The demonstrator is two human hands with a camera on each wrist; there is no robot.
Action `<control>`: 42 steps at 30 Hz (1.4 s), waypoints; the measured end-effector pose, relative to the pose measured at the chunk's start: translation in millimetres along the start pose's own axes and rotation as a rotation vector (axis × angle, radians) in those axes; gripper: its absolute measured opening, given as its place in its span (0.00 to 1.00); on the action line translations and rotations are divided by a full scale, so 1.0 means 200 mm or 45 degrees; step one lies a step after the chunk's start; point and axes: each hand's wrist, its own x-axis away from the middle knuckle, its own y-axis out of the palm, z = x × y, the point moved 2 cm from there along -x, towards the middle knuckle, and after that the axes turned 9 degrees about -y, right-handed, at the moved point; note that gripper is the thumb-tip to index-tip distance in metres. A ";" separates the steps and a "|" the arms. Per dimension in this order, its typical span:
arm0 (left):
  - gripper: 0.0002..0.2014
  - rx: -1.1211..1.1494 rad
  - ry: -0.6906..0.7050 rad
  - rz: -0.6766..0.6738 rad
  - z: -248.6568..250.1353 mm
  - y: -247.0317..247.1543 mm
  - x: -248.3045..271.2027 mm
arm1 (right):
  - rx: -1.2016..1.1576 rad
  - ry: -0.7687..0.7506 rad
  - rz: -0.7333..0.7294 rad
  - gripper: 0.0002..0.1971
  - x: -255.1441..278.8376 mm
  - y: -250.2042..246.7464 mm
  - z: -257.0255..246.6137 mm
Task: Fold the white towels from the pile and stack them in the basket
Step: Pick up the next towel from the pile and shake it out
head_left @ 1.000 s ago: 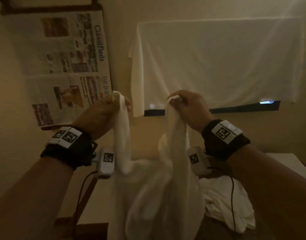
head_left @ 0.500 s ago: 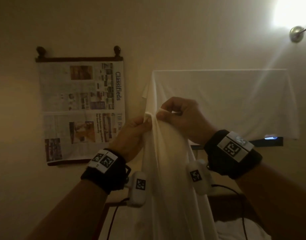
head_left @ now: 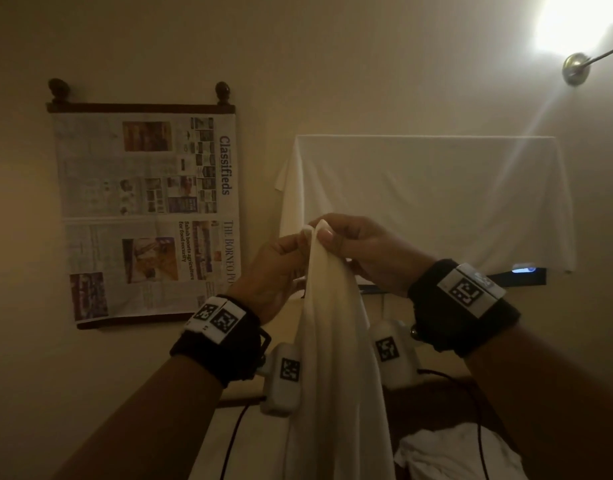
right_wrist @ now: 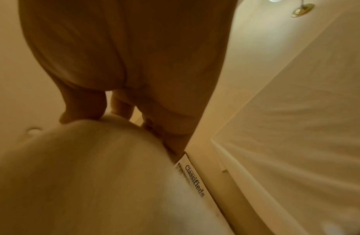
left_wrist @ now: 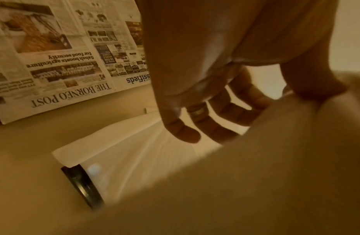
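Note:
A white towel [head_left: 332, 358] hangs in a long fold from my two hands, held up in front of the wall. My left hand [head_left: 280, 261] and right hand [head_left: 350, 244] meet at its top edge and both pinch the cloth there. In the left wrist view the towel [left_wrist: 235, 182] fills the lower right under my left hand's fingers [left_wrist: 185, 132]. The right wrist view shows my thumb on the towel [right_wrist: 84, 167]. The pile of white towels [head_left: 454, 455] lies at the lower right. No basket is in view.
A newspaper [head_left: 145, 216] hangs on the wall at left. A white cloth [head_left: 429, 199] drapes over a dark object on the wall behind my hands. A wall lamp [head_left: 575, 69] shines at the top right. A pale surface [head_left: 249, 438] lies below.
My hands came together from apart, joining the towel's two top corners, and rose with it. The head view tilted upward, so the pile slid to the bottom edge.

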 end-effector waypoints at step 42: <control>0.06 -0.439 -0.056 0.524 -0.31 0.50 -0.25 | 0.519 0.840 0.148 0.02 1.44 -0.51 1.33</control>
